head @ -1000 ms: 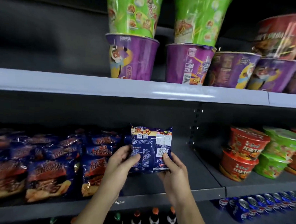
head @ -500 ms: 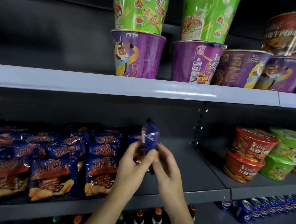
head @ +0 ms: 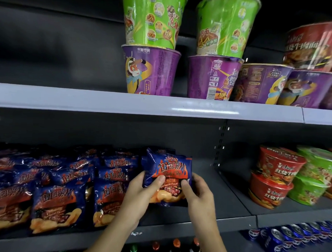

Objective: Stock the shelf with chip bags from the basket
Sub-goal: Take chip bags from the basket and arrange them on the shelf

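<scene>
At the front of the middle shelf (head: 224,199), above the bottles (head: 176,248), 2 hands hold 1 chip bag (head: 169,169) upright with its label outward. The left hand (head: 140,196) and right hand (head: 198,193) each grip a lower corner, thumbs on the front and fingers wrapped behind, out of sight. I cannot tell whether its bottom seam touches the deck. The basket is out of view.

The likely fault is a topple. The bag looks puffy and light and has nothing propping its right side. Once let go, it could slump forward over the lip or lean sideways into the gap. A hard push inward could knock the stocked bags (head: 110,195) just to its left askew.

Room is good rightward: bare deck runs to the slotted post (head: 220,146), with noodle bowls (head: 272,178) beyond in the next bay. Overhead, the upper shelf (head: 143,104) sits well clear.
</scene>
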`<state>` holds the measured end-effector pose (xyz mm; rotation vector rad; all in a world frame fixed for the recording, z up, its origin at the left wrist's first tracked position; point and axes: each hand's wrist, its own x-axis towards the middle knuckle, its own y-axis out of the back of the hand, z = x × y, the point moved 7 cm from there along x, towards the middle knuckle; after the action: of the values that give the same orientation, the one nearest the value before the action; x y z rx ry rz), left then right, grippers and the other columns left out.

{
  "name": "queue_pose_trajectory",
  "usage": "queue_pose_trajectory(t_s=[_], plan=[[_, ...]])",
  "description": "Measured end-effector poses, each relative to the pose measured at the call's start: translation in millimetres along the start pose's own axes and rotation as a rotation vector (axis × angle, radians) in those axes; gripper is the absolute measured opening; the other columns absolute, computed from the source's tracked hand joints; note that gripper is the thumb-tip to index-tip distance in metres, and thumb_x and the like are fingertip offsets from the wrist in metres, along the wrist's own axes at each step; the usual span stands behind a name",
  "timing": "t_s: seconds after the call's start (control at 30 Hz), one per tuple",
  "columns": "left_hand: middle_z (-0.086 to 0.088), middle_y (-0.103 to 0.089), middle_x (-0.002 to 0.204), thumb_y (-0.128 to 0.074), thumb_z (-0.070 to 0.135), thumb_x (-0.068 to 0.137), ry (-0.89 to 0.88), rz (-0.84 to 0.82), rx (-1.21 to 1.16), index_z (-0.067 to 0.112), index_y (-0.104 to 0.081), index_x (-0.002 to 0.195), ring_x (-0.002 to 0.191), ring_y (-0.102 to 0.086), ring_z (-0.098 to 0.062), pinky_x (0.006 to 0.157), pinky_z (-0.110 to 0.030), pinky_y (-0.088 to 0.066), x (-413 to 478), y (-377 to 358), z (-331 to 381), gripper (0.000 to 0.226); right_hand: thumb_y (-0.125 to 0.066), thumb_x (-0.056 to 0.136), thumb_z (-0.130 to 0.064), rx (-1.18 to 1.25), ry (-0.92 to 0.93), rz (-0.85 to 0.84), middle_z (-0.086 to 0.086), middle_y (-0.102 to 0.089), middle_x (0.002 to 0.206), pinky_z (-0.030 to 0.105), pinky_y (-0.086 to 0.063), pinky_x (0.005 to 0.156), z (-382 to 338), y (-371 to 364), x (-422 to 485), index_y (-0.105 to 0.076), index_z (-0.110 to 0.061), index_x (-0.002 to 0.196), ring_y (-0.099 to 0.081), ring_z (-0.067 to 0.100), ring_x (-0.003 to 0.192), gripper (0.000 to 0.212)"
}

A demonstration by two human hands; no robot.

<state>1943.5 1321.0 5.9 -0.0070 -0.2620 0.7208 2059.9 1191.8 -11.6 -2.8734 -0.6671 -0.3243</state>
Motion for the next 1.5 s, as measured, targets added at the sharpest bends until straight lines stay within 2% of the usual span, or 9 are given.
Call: queue_pose_trajectory(t_s=[0.07,0.2,0.43,0.67,0.83,1.0,1.17,1.37,1.5], plan=[[0.010,-0.076,0.104,-0.067,0.032,0.092,0.020,0.012,0.095,0.026,-0.068,0.112,0.098,-0.071,-0.006,0.080,-0.019,-0.055,2,1,-9,0.021,-0.065,0.096,-0.007,-0.028,-0.003,0.009,-0.004,-0.078,0.097,0.031,-0.059,0.085,3,2,1,-0.070,-0.023,0.109,-0.073,0.013,0.094,0.022],[0.011,-0.069,0.103,-0.074,0.046,0.083,0.026,0.173,0.460,0.033,-0.064,0.114,0.094,-0.067,-0.007,0.087,-0.037,-0.056,9,19,-29,0.035,-0.067,0.094,-0.006,-0.109,-0.037,0.063,-0.006,-0.078,0.094,0.036,-0.059,0.086,21,6,7,-0.070,-0.026,0.105,-0.073,0.010,0.090,0.023],[0.012,-0.064,0.116,-0.062,0.040,0.095,0.002,0.229,0.957,0.025,-0.047,0.124,0.093,-0.066,-0.009,0.073,-0.020,-0.047,7,28,-32,0.036,-0.066,0.096,-0.011,-0.262,-0.107,0.048,-0.014,-0.070,0.097,0.008,-0.045,0.066,54,-5,18,-0.064,-0.028,0.109,-0.064,-0.002,0.090,0.022],[0.009,-0.068,0.099,-0.058,0.039,0.096,0.047,0.154,1.183,0.025,-0.050,0.112,0.085,-0.068,-0.011,0.062,-0.020,-0.044,13,30,-38,0.023,-0.065,0.096,-0.014,-0.394,-0.213,0.002,-0.003,-0.068,0.110,0.027,-0.050,0.084,92,-18,22,-0.062,-0.021,0.120,-0.064,0.015,0.103,0.025],[0.011,-0.055,0.070,-0.059,0.040,0.096,0.041,0.107,1.271,0.026,-0.042,0.091,0.065,-0.056,-0.010,0.058,-0.023,-0.044,15,30,-39,0.023,-0.064,0.096,-0.014,-0.453,-0.205,-0.029,-0.004,-0.066,0.105,0.033,-0.051,0.092,94,-21,24,-0.055,-0.029,0.109,-0.063,0.018,0.103,0.022],[0.009,-0.050,0.065,-0.054,0.036,0.099,0.017,0.094,1.283,0.024,-0.045,0.089,0.063,-0.053,-0.011,0.057,-0.023,-0.041,17,28,-41,0.018,-0.062,0.098,-0.016,-0.499,-0.192,-0.069,-0.004,-0.066,0.111,0.031,-0.051,0.091,94,-24,25,-0.053,-0.031,0.111,-0.062,0.016,0.106,0.021],[0.008,-0.054,0.062,-0.054,0.031,0.099,-0.009,0.084,1.223,0.024,-0.047,0.093,0.055,-0.054,-0.009,0.050,-0.022,-0.041,17,26,-43,0.012,-0.066,0.097,-0.025,-0.470,-0.196,-0.035,0.000,-0.063,0.125,0.030,-0.048,0.098,89,-21,21,-0.055,-0.019,0.134,-0.059,0.017,0.119,0.039],[0.000,-0.059,0.055,-0.060,0.030,0.097,-0.074,0.036,0.970,0.028,-0.052,0.083,0.050,-0.059,-0.013,0.054,-0.033,-0.051,20,16,-28,0.016,-0.063,0.099,-0.019,-0.223,-0.134,0.131,-0.011,-0.067,0.111,0.001,-0.042,0.072,61,10,14,-0.064,-0.022,0.113,-0.060,-0.004,0.095,0.015],[0.000,-0.060,0.057,-0.062,0.032,0.095,-0.088,0.002,0.878,0.028,-0.055,0.081,0.053,-0.059,-0.014,0.061,-0.039,-0.054,18,-5,-26,0.015,-0.064,0.097,-0.013,-0.111,-0.081,0.201,-0.004,-0.072,0.099,0.024,-0.051,0.088,43,32,12,-0.068,-0.024,0.096,-0.067,0.013,0.097,0.011]])
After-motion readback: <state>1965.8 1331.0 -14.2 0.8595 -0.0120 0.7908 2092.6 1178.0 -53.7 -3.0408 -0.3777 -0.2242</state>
